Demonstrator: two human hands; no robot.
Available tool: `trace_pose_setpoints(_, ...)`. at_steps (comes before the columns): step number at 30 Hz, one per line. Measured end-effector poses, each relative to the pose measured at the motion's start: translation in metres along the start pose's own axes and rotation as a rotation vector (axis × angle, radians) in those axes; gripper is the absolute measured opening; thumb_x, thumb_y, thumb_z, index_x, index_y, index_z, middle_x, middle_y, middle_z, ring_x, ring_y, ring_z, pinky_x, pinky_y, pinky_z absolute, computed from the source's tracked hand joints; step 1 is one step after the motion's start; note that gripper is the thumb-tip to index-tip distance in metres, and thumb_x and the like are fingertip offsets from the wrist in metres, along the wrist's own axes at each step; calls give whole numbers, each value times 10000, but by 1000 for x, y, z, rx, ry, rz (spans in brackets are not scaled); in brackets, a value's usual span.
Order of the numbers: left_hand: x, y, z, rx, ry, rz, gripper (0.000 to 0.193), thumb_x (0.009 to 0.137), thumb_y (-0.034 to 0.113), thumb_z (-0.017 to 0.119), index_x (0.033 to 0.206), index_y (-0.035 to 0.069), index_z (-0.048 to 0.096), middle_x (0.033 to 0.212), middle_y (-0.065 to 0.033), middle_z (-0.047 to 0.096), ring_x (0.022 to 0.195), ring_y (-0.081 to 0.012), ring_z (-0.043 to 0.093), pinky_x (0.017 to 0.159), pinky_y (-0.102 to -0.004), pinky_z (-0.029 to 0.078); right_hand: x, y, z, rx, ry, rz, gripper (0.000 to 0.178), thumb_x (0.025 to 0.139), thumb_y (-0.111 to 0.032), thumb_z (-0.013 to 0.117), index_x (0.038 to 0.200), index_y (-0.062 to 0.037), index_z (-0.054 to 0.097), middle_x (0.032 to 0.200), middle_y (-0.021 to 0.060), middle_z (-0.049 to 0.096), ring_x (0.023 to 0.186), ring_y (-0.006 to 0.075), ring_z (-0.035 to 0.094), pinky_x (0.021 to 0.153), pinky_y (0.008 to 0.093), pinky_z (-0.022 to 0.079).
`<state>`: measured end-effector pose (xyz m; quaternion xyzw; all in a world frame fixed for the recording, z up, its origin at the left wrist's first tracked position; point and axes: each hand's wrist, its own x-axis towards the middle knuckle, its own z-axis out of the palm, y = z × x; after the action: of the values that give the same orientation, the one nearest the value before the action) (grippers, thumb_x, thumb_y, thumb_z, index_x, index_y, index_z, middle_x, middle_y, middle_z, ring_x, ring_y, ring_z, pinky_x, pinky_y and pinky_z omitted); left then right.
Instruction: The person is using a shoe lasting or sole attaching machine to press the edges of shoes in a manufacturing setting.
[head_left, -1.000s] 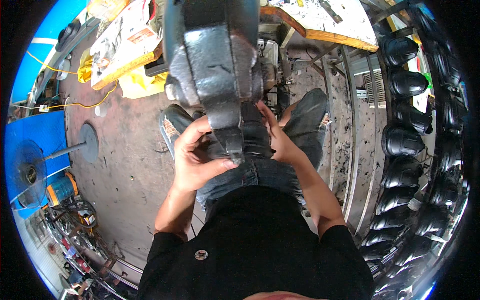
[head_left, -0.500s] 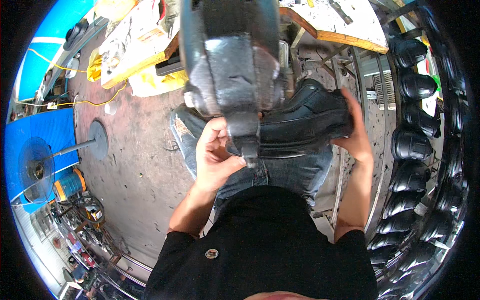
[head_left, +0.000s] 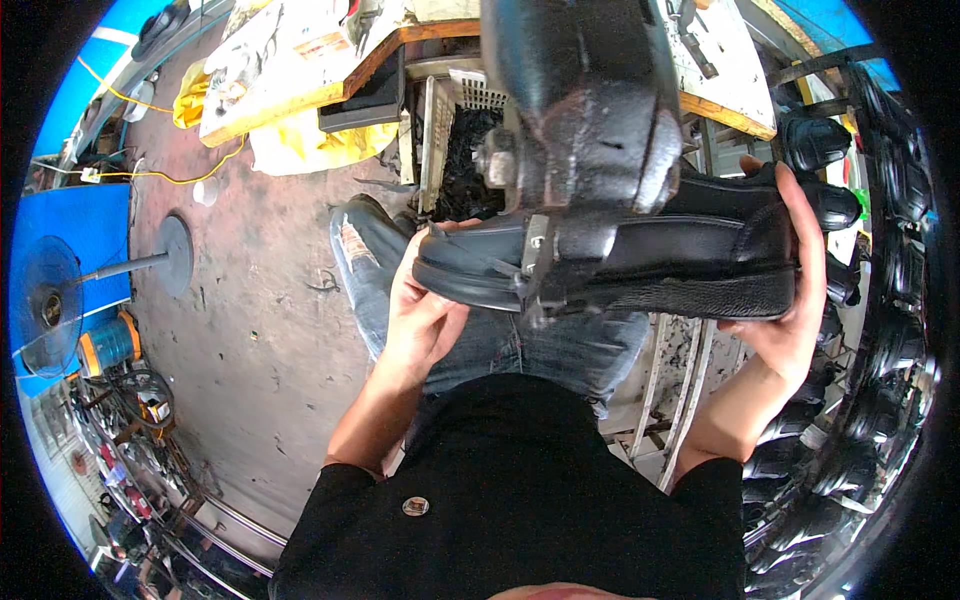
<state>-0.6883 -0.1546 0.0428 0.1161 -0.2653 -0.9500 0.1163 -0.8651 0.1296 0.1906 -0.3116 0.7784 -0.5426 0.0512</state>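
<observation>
A black leather shoe (head_left: 690, 255) lies sideways across my lap area, under the dark metal head of a machine (head_left: 590, 130). The narrow metal foot of the machine (head_left: 545, 265) overlaps the shoe in view; whether it presses on the leather I cannot tell. My left hand (head_left: 420, 315) grips the rounded left end, thumb below and fingers mostly hidden behind. At the right end my right hand (head_left: 800, 320) wraps round the shoe, with fingers reaching up along the end and the thumb underneath.
A worn workbench (head_left: 350, 60) stands ahead, with a yellow bag (head_left: 310, 150) below it. Beside the machine sits a crate (head_left: 433, 140) of black scraps. Racks of black shoes (head_left: 890, 345) line the right. On the left stands a fan (head_left: 50, 300).
The view has shifted, so the machine sits farther right. More of the shoe now extends left of the machine's foot. My left hand has closed round that end; my right hand still holds the other.
</observation>
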Motion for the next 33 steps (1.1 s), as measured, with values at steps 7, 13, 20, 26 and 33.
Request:
trace_pose_setpoints(7, -12, 13, -40, -50, 72, 77, 711, 826, 107, 832, 1442, 20, 487, 1437, -150, 565, 1288, -265, 579, 1121, -437, 443, -4, -11, 42, -104, 10, -75, 1235, 412, -75, 975, 1499, 71, 408, 1540, 231, 456, 1392, 326, 488, 1173, 440, 383)
trace_pose_setpoints(13, -30, 63, -56, 134, 144, 188, 698, 835, 152, 834, 1435, 5, 509, 1353, -132, 630, 1259, -247, 597, 1128, -419, 428, -25, 2, 85, 298, -11, 180, 1209, 504, -27, 960, 1529, 73, 327, 1565, 225, 391, 1437, 329, 418, 1211, 448, 317)
trace_pose_setpoints(20, -24, 100, -17, 1039, 131, 809, 1025, 871, 453, 778, 1593, -9, 217, 1596, -285, 330, 1482, -420, 337, 1215, -524, 262, -24, -8, 130, 332, -32, 342, 1036, 597, -96, 941, 1494, 13, 434, 1520, 221, 442, 1431, 350, 401, 1183, 445, 318)
trace_pose_setpoints(26, -6, 110, 77, 1906, -418, 601, 975, 692, 285, 881, 1525, 54, 430, 1565, -192, 426, 1468, -430, 364, 1185, -623, 234, -11, -14, 128, 21, -168, 119, 1012, 605, -147, 945, 1488, -47, 462, 1499, 216, 457, 1420, 412, 404, 1167, 468, 357)
trace_pose_setpoints(33, 18, 90, 91, 1632, -489, 351, 924, 610, 26, 859, 1459, 33, 493, 1468, -188, 499, 1376, -389, 471, 1151, -467, 380, -2, -42, 123, -279, -220, -13, 926, 661, -204, 925, 1478, -155, 491, 1457, 229, 413, 1253, 443, 554, 987, 457, 546)
